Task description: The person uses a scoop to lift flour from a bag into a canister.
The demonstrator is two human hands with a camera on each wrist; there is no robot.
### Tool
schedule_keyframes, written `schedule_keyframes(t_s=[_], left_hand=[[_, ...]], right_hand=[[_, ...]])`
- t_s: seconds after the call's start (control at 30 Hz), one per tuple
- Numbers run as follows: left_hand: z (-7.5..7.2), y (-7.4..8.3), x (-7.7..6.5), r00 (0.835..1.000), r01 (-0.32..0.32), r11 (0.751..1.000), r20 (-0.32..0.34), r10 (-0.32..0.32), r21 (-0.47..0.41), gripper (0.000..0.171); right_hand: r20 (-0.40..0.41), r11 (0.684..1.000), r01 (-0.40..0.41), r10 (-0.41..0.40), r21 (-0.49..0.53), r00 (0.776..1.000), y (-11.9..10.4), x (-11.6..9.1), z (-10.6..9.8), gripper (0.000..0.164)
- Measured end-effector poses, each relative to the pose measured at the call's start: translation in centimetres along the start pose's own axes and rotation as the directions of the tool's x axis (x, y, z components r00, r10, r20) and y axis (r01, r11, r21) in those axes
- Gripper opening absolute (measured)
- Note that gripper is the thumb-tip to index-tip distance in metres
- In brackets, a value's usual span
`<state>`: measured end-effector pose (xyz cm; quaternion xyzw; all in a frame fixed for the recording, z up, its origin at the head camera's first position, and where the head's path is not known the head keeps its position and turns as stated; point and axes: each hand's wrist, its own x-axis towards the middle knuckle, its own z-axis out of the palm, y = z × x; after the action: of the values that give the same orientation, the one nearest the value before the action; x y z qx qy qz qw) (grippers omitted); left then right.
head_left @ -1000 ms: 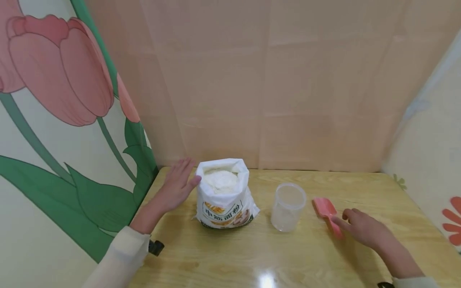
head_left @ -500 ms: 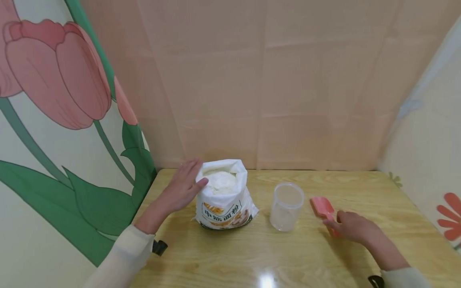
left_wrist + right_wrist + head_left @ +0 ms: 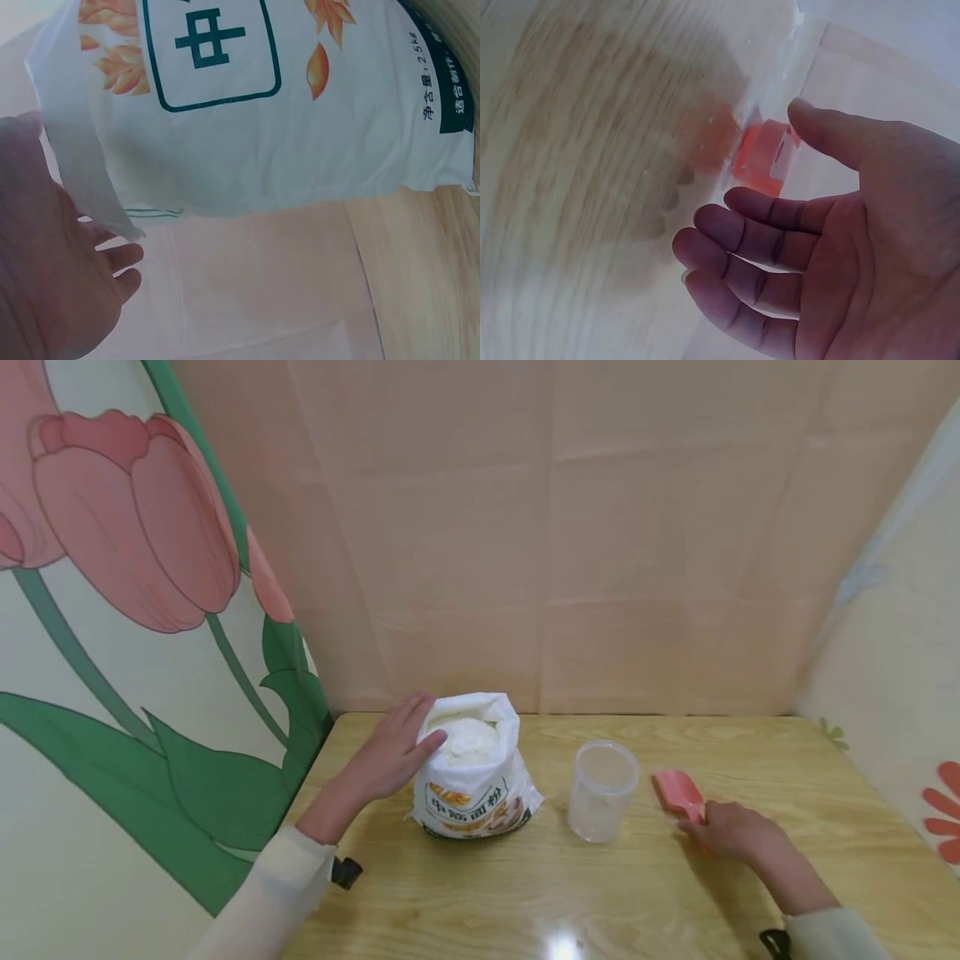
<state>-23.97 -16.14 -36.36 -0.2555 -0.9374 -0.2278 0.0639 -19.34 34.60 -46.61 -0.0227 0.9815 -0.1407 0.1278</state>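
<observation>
A white bag of flour (image 3: 480, 806), printed with Chinese characters, stands with its mouth wide and white flour (image 3: 468, 742) showing inside. My left hand (image 3: 390, 752) touches the bag's left rim, fingers extended along the side and thumb over the front edge. In the left wrist view, fingertips (image 3: 127, 270) show at the rim of the bag. A small pink scoop (image 3: 678, 791) lies on the table, its handle partly covered by my right hand (image 3: 738, 833). The right wrist view shows that hand's thumb and loosely bent fingers spread apart around the pink scoop (image 3: 765, 157).
Between bag and scoop stands a clear plastic tub (image 3: 600, 797) without a lid. All of it is on a wood-grain table (image 3: 457, 902). A beige sheet (image 3: 570, 568) backs the table; painted walls flank it, with a tulip mural (image 3: 135, 518) on the left.
My left hand has moved right, from beside the bag onto its rim. My right hand has come down and left over the scoop's handle. Bag, tub and scoop stay in place.
</observation>
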Motion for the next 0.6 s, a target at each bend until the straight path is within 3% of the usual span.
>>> schedule_keyframes(t_s=[0.37, 0.6], left_hand=[[0.3, 0.7, 0.5, 0.999, 0.026, 0.999, 0.021, -0.026, -0.018, 0.079], [0.3, 0.9, 0.7, 0.999, 0.042, 0.999, 0.023, -0.041, -0.002, 0.081]], right_hand=[[-0.027, 0.996, 0.066, -0.068, -0.066, 0.997, 1.1, 1.4, 0.9, 0.036], [-0.016, 0.998, 0.03, -0.031, -0.049, 0.999, 0.7, 1.6, 0.6, 0.029]])
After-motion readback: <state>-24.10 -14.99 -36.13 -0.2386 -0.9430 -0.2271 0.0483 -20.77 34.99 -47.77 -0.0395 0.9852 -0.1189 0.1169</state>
